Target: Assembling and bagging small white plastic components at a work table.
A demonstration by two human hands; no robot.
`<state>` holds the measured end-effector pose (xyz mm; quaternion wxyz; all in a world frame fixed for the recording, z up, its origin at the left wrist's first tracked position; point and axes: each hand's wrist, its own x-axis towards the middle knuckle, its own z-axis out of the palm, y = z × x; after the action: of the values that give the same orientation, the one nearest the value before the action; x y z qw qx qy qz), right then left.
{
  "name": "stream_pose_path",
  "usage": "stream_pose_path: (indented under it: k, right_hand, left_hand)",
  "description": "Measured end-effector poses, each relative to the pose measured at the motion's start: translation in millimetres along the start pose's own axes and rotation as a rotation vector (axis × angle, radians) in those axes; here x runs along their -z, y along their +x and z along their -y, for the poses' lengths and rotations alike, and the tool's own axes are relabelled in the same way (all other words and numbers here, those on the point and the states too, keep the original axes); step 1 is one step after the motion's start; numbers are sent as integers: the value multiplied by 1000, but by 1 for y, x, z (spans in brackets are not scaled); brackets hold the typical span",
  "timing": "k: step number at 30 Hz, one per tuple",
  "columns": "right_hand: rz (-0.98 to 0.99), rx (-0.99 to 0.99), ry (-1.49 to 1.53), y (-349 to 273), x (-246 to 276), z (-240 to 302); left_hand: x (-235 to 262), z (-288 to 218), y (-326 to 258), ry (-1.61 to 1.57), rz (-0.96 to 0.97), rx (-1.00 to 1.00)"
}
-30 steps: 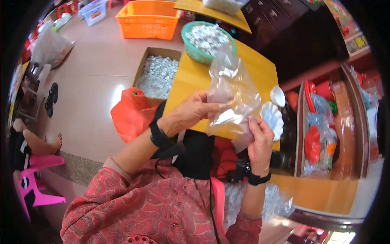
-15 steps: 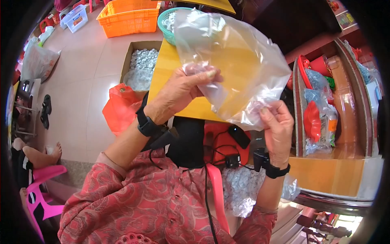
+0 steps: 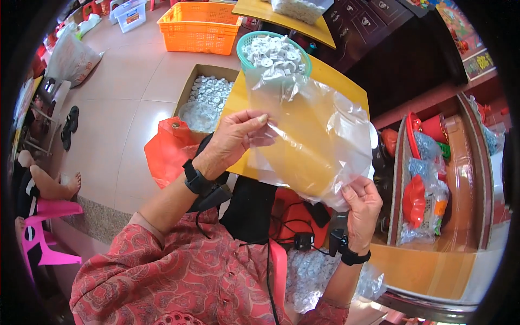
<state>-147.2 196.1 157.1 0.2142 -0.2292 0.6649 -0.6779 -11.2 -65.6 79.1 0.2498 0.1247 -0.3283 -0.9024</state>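
Note:
A clear plastic bag point(image 3: 309, 143) is stretched between my two hands above the yellow table point(image 3: 346, 89). My left hand point(image 3: 241, 138) pinches its left edge between thumb and fingers. At the lower right corner my right hand point(image 3: 362, 206) grips the film the same way. The bag looks flat, with nothing inside it. Just past its far edge stands a green basket point(image 3: 245, 51) heaped with small white plastic parts point(image 3: 273, 54); the bag's top edge overlaps the basket's near side.
Left of the table sits a cardboard box point(image 3: 187, 81) of white parts, with a red bag point(image 3: 168, 151) nearer me. An orange crate point(image 3: 197, 32) stands behind. A shelf unit point(image 3: 460, 162) is at right. Cables and a black adapter point(image 3: 303, 240) lie by my lap. A person's bare foot point(image 3: 73, 184) shows at left.
Both hands have come lower in the view, and the bag with them. The bag is spread flatter, and more of the basket shows. The whole view has shifted slightly.

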Motion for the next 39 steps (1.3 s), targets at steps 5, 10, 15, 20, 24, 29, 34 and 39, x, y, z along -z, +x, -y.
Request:
stream_pose_path:
  k: [5,10,15,20,24,29,34,39]
  right_hand:
    - [2,-60,-66,5,3,-6]
    - [-26,-101,-320,11,4,-26]
    - [-5,-194,-291,16,-1,-32]
    - [-25,380,-757,11,-24,-28]
    - [274,635,-976,-5,-85,-17]
    - [278,446,-853,-3,-88,-53]
    - [90,5,-366,3,-89,-46]
    - [14,-19,-265,8,-98,-40]
  left_hand:
    - [15,7,3,73,-108,37]
    - [27,9,3,140,-176,-27]
    - [27,0,-1,197,-308,11]
    - [40,0,4,125,-384,41]
    - [41,2,5,11,-369,135]
    - [59,12,13,-80,-317,205]
    - [44,-19,-9,-179,-336,209]
    - [51,-1,-24,-183,3,374]
